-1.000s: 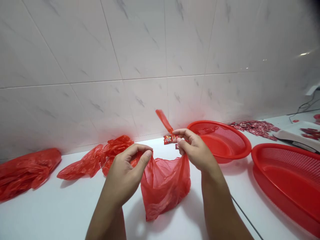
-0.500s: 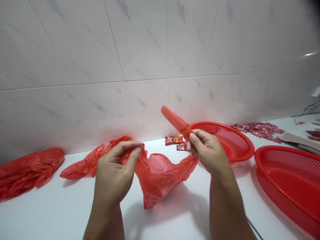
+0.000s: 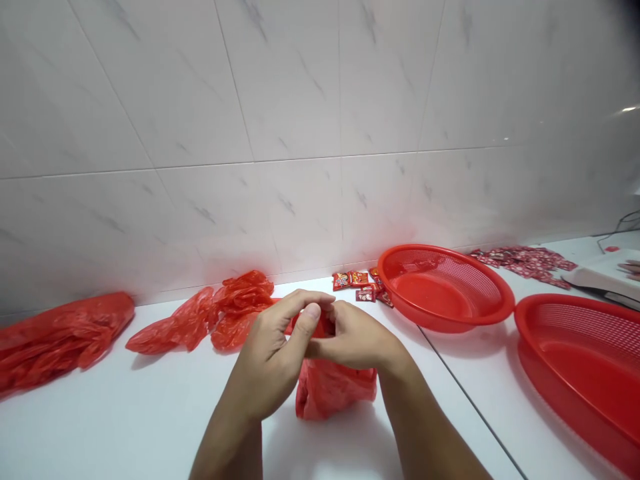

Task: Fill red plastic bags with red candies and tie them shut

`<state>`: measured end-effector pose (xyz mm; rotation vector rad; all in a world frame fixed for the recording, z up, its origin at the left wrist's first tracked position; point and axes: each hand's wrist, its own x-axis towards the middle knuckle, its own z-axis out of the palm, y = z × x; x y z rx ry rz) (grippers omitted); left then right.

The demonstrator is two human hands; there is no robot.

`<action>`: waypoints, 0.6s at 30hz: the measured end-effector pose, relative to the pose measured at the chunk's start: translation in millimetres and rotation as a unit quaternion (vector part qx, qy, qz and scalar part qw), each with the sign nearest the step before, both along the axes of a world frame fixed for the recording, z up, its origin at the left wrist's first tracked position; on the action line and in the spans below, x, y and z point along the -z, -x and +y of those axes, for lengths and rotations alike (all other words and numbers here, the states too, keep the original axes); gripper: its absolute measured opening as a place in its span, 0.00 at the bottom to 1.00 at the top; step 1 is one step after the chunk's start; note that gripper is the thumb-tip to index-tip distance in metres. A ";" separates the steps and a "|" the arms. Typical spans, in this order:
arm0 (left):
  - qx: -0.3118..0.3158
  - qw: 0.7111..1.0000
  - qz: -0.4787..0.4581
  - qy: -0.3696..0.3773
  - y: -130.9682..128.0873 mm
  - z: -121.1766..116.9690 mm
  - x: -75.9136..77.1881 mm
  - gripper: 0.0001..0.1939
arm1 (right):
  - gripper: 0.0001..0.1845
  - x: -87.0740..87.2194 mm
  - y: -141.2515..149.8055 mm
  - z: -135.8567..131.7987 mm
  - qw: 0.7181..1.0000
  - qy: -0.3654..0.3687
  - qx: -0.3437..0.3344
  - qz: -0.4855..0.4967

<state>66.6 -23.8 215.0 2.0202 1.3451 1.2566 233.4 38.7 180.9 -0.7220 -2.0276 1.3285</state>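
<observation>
My left hand (image 3: 277, 353) and my right hand (image 3: 353, 340) meet over the middle of the white table, fingers overlapping. Both are closed on a thin red plastic bag (image 3: 335, 390), gathered at its top between them. Its lower part hangs below my hands, crumpled, just over the tabletop. My right fingertips are tucked behind the left thumb, so the exact grip is partly hidden. Past my hands, by the wall, lie several small red packets (image 3: 350, 280).
Crumpled red bags (image 3: 240, 307) lie to the left, with a larger red bundle (image 3: 65, 340) at the far left. On the right stand two red plastic baskets, one round (image 3: 445, 323) and one nearer (image 3: 560, 380). Behind them are a pile of packets (image 3: 530, 260) and a white device (image 3: 607, 277).
My right hand has moved left to meet my left hand. The bag's mouth, spread between the hands before, is now bunched together, and its raised strip no longer sticks up.
</observation>
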 end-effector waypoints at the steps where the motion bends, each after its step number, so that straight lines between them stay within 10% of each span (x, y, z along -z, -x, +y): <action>1: 0.002 1.000 0.003 0.010 1.4 -1.1 -0.6 0.19 | 0.11 0.5 1.4 0.2 1.000 -0.003 0.024 -0.011; 7: -0.108 0.988 0.097 0.053 13.5 2.4 1.9 0.20 | 0.26 -2.2 -8.5 9.0 0.997 0.068 0.030 -0.034; 18: -0.013 0.975 0.199 0.098 6.4 -5.4 -2.9 0.18 | 0.23 5.3 -25.0 22.8 0.989 0.097 -0.037 0.107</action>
